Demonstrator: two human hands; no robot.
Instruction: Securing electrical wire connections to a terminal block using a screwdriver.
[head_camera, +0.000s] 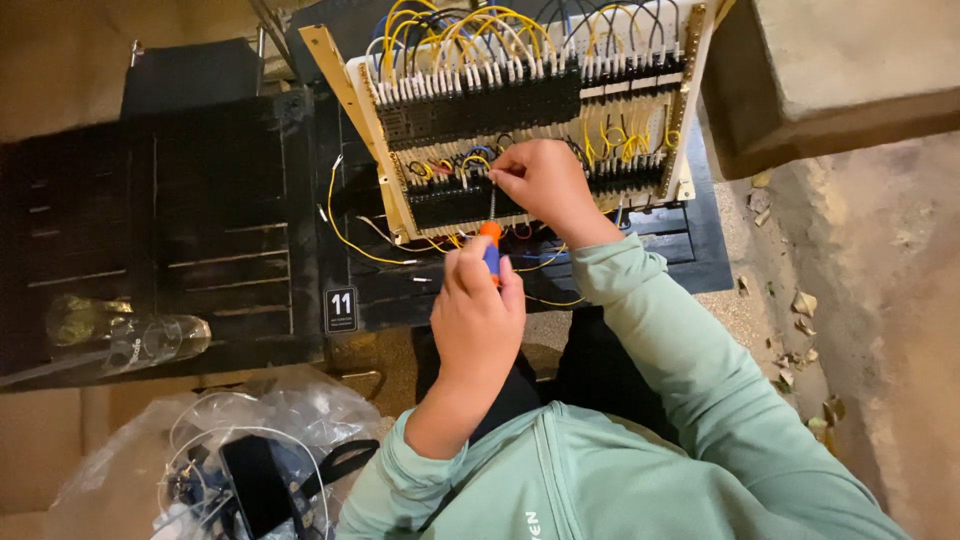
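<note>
A screwdriver (490, 240) w/ orange-and-blue handle is gripped in the left hand (478, 315), fingers clamped round the handle; the thin metal shaft runs up to the wiring board (690, 120), tip at the lower row of black terminal blocks (450, 203). The right hand (545, 183) is laid on the board approx. at the same row, fingers pinched together beside the shaft's tip; whether a wire is held betw. them cannot be told. Yellow wires (470, 30) are looped across the top of the board, a few blue and red ones mixed in lower down. One loose yellow wire (345, 235) is seen trailing off the board's left edge. The board is propped tilted on a black crate (220, 200), which bears a small numbered tag (341, 309). Pale green sleeves (650, 330) are worn on both arms. At lower left, a clear plastic bag (130, 460) holding cables and a black item is seen; a crumpled clear wrapper (130, 335) lies above it.
</note>
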